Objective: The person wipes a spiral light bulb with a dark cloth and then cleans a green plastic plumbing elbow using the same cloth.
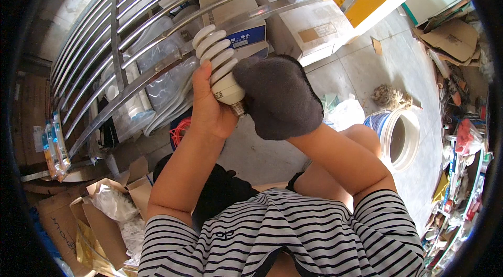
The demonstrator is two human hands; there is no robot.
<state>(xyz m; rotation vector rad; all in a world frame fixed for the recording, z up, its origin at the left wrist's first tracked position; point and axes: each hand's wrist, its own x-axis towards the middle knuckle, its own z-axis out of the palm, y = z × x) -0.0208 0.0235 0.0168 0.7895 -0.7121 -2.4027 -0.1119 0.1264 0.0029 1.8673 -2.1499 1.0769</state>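
A large white spiral fluorescent bulb (221,61) is raised before me, tilted, with its coil up and its metal screw base (237,108) down. My left hand (210,106) grips it from the left, the thumb along the lower coil. A dark grey cloth (281,98), mitt-like or sock-like, covers my right hand from the wrist on. The covered hand presses against the bulb's right side, near the lower coil and plastic housing. Under the cloth, the fingers are hidden.
A metal bar rack (157,37) spans the upper left. Beyond it are cardboard boxes (314,29). An open carton with plastic bags (114,206) stands lower left. On the tiled floor to the right sits a white cylindrical reel (408,139); crowded shelves (456,182) line the far right.
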